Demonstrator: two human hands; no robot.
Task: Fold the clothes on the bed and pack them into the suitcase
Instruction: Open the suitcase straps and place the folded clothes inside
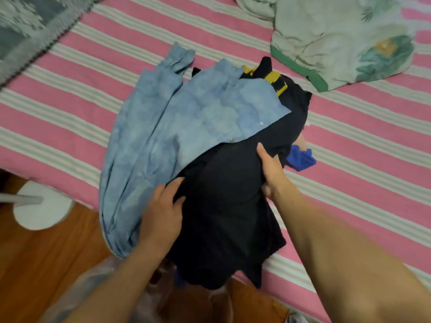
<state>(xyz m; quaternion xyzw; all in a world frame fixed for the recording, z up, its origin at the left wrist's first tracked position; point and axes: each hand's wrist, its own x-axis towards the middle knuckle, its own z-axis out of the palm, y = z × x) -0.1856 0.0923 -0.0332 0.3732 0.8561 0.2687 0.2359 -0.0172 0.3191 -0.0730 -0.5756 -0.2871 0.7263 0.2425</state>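
A heap of clothes lies at the near edge of the bed. A black garment (pixel 228 206) is on top at the front, and its lower part hangs over the bed edge. My left hand (pixel 163 213) grips its left side. My right hand (pixel 271 171) grips its right side. A light blue shirt (pixel 168 127) lies spread over the left of the heap, its sleeve pointing away. A yellow-and-black piece (pixel 275 80) and a bright blue piece (pixel 302 158) stick out from under the heap. No suitcase is in view.
The bed has a pink-and-white striped sheet (pixel 361 141). A pale floral pillowcase with green trim (pixel 338 40) lies at the far right. A grey patterned blanket (pixel 28 26) covers the far left corner. A white round stand base (pixel 42 206) sits on the wooden floor (pixel 46 252).
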